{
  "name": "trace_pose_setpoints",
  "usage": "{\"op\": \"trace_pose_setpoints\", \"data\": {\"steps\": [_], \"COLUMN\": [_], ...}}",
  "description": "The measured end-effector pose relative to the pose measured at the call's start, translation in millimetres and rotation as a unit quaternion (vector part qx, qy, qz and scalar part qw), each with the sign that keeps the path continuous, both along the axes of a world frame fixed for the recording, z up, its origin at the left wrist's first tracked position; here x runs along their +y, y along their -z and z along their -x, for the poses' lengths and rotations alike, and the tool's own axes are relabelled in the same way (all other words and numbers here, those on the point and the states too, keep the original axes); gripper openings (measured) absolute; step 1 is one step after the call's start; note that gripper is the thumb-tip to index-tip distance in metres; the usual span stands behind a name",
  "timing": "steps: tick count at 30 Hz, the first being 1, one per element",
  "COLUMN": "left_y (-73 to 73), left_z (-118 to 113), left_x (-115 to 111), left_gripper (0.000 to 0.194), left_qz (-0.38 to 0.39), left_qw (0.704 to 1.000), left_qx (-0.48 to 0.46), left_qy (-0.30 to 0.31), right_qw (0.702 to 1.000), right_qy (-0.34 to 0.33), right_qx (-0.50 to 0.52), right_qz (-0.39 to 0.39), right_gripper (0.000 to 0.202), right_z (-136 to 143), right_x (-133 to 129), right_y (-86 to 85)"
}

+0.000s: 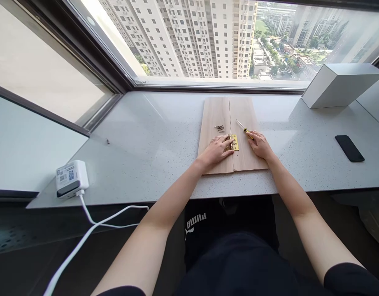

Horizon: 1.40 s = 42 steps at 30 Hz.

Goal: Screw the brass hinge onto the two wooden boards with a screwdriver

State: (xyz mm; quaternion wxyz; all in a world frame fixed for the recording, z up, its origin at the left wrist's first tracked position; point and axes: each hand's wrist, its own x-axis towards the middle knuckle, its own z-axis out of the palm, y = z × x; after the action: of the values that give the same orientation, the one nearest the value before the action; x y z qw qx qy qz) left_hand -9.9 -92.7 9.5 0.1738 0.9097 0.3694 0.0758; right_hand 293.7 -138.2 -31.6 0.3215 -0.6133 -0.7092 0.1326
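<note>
- Two boards side by side near the sill's far edge, about mid-length, long edges butted so that one seam runs away from the body; set this way, apparently, to give the hinge a flat seat across the joint.
- Brass hinge laid over that seam, toward the near end of the boards; right leaf plainly in view on the right board, left leaf mostly hidden under fingers.
- Left hand flat on the left board, fingers extended and loosely together, tips resting on the hinge's left side; looks like a steadying press to keep hinge and board from sliding.
- Right hand on the right board, just right of the hinge, fingers curled over the yellow handle of a screwdriver; shaft pointing off toward the far-left, tip lying on the board. Whether gripped firmly or only covered cannot be told.
- Small heap of screws on the left board, just beyond the left hand, close to the hinge and within easy reach.
- One stray dark bit, perhaps a screw, well apart toward the sill's left edge.
- White box at the far right corner, by the window.
- Black phone face down near the right end, well apart from the boards.
- White charger block with a cable at the near left corner, cable hanging over the near edge.
</note>
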Motion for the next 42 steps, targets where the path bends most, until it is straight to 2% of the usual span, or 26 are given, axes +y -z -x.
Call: {"op": "trace_pose_setpoints", "data": {"steps": [5, 11, 15, 16, 19, 22, 26, 29, 33, 38, 42], "left_y": [-6.0, 3.2, 11.1, 13.4, 19.4, 22.5, 22.6, 21.8, 19.4, 14.2, 7.9], "left_z": [-13, -19, 5, 15, 43, 56, 55, 55, 65, 91, 116], "left_x": [5, 12, 0, -5, -16, -15, -1, 7, 6, -2, -2], "left_gripper": [0.068, 0.068, 0.082, 0.082, 0.078, 0.079, 0.076, 0.072, 0.074, 0.073, 0.067], "left_qz": [0.008, 0.01, 0.038, 0.039, 0.041, 0.072, 0.159, 0.178, 0.174, 0.137, 0.122], "left_qw": [1.0, 1.0, 0.993, 0.987, 0.954, 0.919, 0.883, 0.867, 0.862, 0.869, 0.852], "left_qx": [0.022, -0.003, -0.109, -0.141, -0.203, -0.256, -0.308, -0.332, -0.331, -0.306, -0.313], "left_qy": [-0.01, -0.016, -0.026, -0.06, -0.218, -0.29, -0.316, -0.327, -0.342, -0.364, -0.4], "right_qw": [1.0, 0.999, 0.996, 0.994, 0.984, 0.974, 0.972, 0.977, 0.983, 0.985, 0.984], "right_qy": [-0.006, -0.01, 0.028, 0.042, 0.079, 0.1, 0.098, 0.087, 0.07, 0.044, 0.023], "right_qx": [0.013, 0.037, 0.079, 0.096, 0.155, 0.2, 0.205, 0.185, 0.16, 0.153, 0.163], "right_qz": [0.007, 0.022, 0.031, 0.031, 0.031, 0.043, 0.058, 0.06, 0.064, 0.062, 0.062], "right_gripper": [0.045, 0.053, 0.067, 0.07, 0.074, 0.073, 0.073, 0.078, 0.082, 0.08, 0.077], "right_z": [-1, 0, 0, 0, -4, -8, -6, 1, 16, 48, 82], "right_x": [0, -3, -6, -7, -7, -5, -3, -5, -12, -13, -8], "right_y": [1.1, -0.3, -1.7, -2.0, -3.0, -4.6, -7.9, -10.9, -12.2, -5.3, -0.5]}}
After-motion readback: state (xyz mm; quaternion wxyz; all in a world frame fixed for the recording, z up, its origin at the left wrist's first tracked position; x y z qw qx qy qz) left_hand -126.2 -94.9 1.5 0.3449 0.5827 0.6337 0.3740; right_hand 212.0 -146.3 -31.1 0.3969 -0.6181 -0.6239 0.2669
